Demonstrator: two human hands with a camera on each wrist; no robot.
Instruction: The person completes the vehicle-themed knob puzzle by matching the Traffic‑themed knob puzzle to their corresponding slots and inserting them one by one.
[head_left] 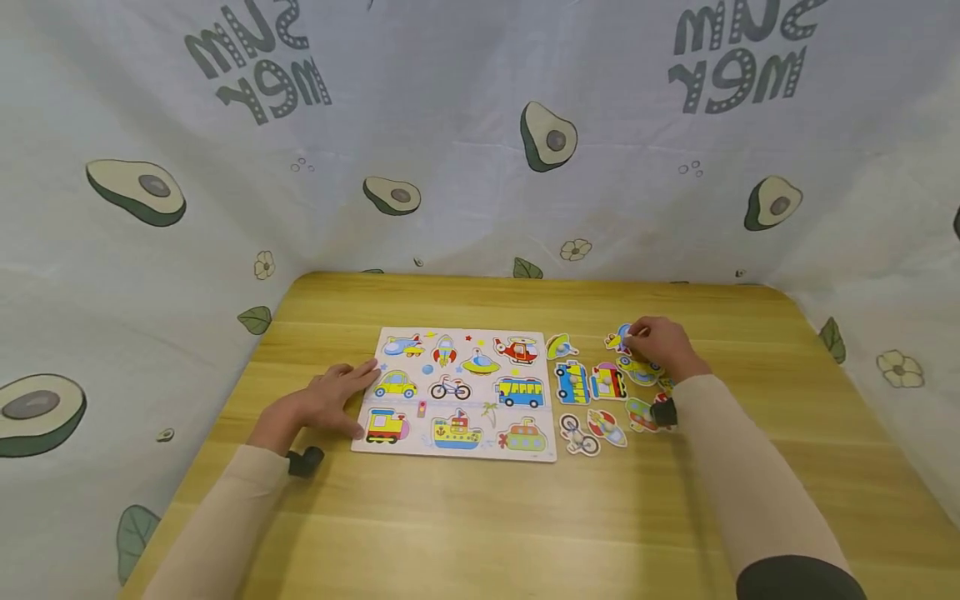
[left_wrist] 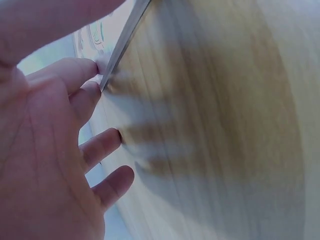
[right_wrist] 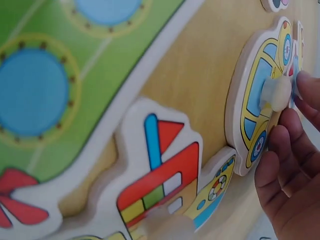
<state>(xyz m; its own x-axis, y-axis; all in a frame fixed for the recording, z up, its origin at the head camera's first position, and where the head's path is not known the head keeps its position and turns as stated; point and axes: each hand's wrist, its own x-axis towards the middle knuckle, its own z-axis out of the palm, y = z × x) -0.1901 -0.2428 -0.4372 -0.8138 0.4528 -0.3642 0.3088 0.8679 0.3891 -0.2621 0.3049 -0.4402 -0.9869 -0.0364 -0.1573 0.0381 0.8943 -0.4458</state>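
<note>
A wooden vehicle puzzle board (head_left: 416, 446) lies on the table. My left hand (head_left: 330, 400) rests at its left edge, thumb and fingers spread; in the left wrist view, fingertips (left_wrist: 95, 90) touch the edge. Right of the board, my right hand (head_left: 663, 343) pinches a small airplane puzzle piece (head_left: 617, 337) among the loose pieces. The right wrist view shows thumb and fingers (right_wrist: 282, 135) just beyond a yellow car piece (right_wrist: 257, 105) with a round knob. The airplane piece is mostly hidden there. Nearer the camera are a ship piece (right_wrist: 170, 175) and a green submarine piece (right_wrist: 100, 100).
Loose pieces lie beside the board's right edge: a flying saucer (head_left: 561, 347), a bus (head_left: 572, 382), a train (head_left: 608, 381), a bicycle (head_left: 580, 435) and a rocket (head_left: 607, 427). An avocado-print curtain (head_left: 465, 242) hangs around the wooden table (head_left: 465, 533).
</note>
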